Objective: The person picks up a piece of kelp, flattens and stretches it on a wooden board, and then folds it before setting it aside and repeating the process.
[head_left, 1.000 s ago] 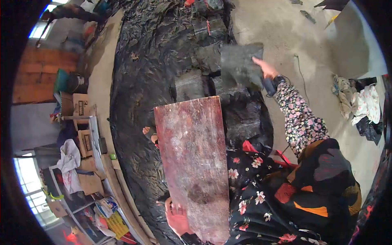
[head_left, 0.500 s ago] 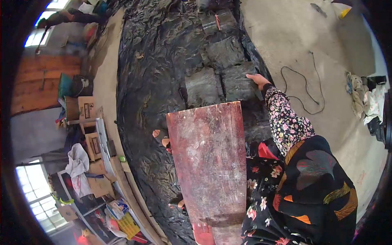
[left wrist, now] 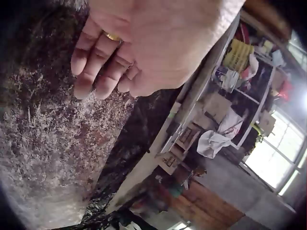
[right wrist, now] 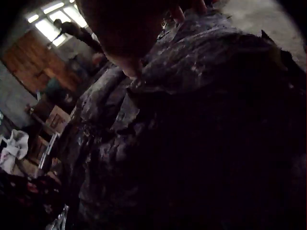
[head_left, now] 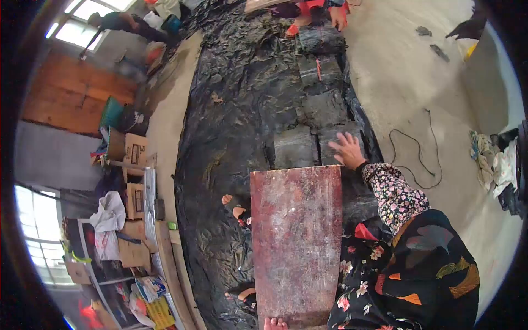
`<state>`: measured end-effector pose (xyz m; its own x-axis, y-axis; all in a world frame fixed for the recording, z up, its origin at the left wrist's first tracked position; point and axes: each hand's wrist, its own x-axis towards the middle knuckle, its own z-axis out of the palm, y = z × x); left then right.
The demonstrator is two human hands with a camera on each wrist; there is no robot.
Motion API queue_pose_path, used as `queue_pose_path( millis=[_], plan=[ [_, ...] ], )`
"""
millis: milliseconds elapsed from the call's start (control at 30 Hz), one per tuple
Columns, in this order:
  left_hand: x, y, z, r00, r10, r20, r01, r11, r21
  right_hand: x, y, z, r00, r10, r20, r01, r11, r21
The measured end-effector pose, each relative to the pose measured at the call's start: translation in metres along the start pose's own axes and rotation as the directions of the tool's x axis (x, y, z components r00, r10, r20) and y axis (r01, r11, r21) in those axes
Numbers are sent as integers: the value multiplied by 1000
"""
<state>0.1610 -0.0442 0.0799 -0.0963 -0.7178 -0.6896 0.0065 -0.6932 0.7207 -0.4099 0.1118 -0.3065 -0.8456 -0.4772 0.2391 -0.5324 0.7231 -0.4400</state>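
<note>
A worn red board (head_left: 297, 242) lies across the lap in the head view. At its near end the fingers of my left hand (head_left: 275, 323) rest on the surface; the left wrist view shows that hand (left wrist: 139, 52) with relaxed fingers over the board (left wrist: 53, 139). Beyond the far edge my right hand (head_left: 348, 151) is spread over a dark, flat plastic-like packet (head_left: 330, 136), gripping nothing. Beside it lies a similar packet (head_left: 294, 147). In the dim right wrist view, my right hand (right wrist: 127, 36) is over dark crinkled material (right wrist: 192, 57); contact is hard to tell.
Black sheeting (head_left: 236, 110) covers the floor, with more packets in a row toward the back. Another person's hand (head_left: 337, 18) is at the top. A cable (head_left: 421, 148) lies on the right; shelving with boxes (head_left: 135, 201) stands on the left.
My right hand moved a dark sheet from beside the board onto the packets, then let go and spread its fingers. The view has shifted, and less of my left hand shows.
</note>
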Motion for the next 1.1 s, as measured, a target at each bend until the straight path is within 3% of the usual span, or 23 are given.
queue_pose_path(
  millis=[33, 100, 133, 167, 200, 233, 267, 300, 333, 367, 400, 467, 533, 567, 633, 667, 700, 767, 900, 967, 1033, 1067, 1100],
  plan=[
    [-3, -1, -6, 994, 4, 108, 1, 999, -46, -10, -1, 12, 1000, -15, 4, 15, 1000, 2],
    [9, -9, -39, 994, -4, 109, 18, 992, -123, -23, 0, 35, 958, -6, 285, 24, 998, -58],
    [30, -20, -93, 943, -66, 327, 214, 871, -442, -21, -7, 25, 944, 19, 330, 5, 997, -71],
    [39, -28, -124, 843, -34, 537, 437, 624, -647, -21, -12, 27, 945, 0, 328, 24, 997, -70],
    [10, -17, -65, 814, 156, 559, 51, 940, -337, -22, -13, 32, 974, -22, 228, 40, 996, -74],
    [11, -23, -101, 916, 209, 343, -147, 969, -198, -25, -12, 39, 991, -50, 125, 59, 995, -77],
    [23, -33, -131, 732, 385, 562, -346, 921, -180, -29, -10, 43, 990, -133, 52, 132, 991, 20],
    [26, -41, -151, 472, 496, 729, -537, 817, -209, -32, -5, 61, 983, -176, 54, 175, 984, 25],
    [5, -42, -154, 510, 536, 673, -637, 761, -123, -33, 0, 87, 989, -105, 104, 93, 989, 116],
    [-22, -40, -138, 675, 625, 393, -667, 744, -38, -37, -2, 100, 984, -48, 170, 13, 979, 205],
    [-44, -35, -111, 740, 664, 103, -672, 738, 68, -49, 2, 82, 974, -132, 183, 89, 970, 227],
    [-80, -31, -86, 637, 735, -233, -692, 678, 248, -70, -7, 57, 943, -245, 223, 186, 949, 255],
    [-106, -40, -99, 484, 764, -427, -707, 629, 323, -84, -9, 34, 914, -328, 239, 258, 924, 282],
    [-119, -54, -123, 430, 733, -526, -747, 617, 249, -85, -12, 18, 897, -372, 238, 300, 909, 289],
    [-139, -93, -179, 239, 718, -654, -764, 555, 330, -85, -26, -13, 859, -447, 250, 370, 879, 299],
    [-160, -113, -185, 211, 568, -795, -809, 558, 184, -84, -32, -32, 835, -485, 259, 405, 861, 308],
    [-167, -149, -217, 129, 565, -815, -804, 541, 248, -84, -40, -47, 808, -516, 285, 429, 846, 317],
    [-154, -170, -242, 100, 428, -898, -801, 570, 183, -63, -73, -80, 731, -568, 379, 471, 821, 323],
    [-108, -312, -305, 130, 160, -978, -666, 745, 33, -62, -148, -134, 466, -656, 594, 564, 737, 372],
    [-55, -419, -321, 241, 61, -969, -515, 854, -75, -65, -193, -166, 299, -623, 723, 611, 707, 356],
    [-15, -469, -303, 128, 278, -952, 16, 959, 282, -72, -226, -182, 151, -554, 819, 644, 684, 344],
    [-4, -472, -284, 178, 162, -971, 274, 939, 207, -76, -240, -188, 95, -509, 856, 658, 677, 330],
    [0, -468, -275, 317, 143, -938, 291, 926, 239, -79, -253, -192, 35, -460, 887, 678, 663, 317]
  ],
)
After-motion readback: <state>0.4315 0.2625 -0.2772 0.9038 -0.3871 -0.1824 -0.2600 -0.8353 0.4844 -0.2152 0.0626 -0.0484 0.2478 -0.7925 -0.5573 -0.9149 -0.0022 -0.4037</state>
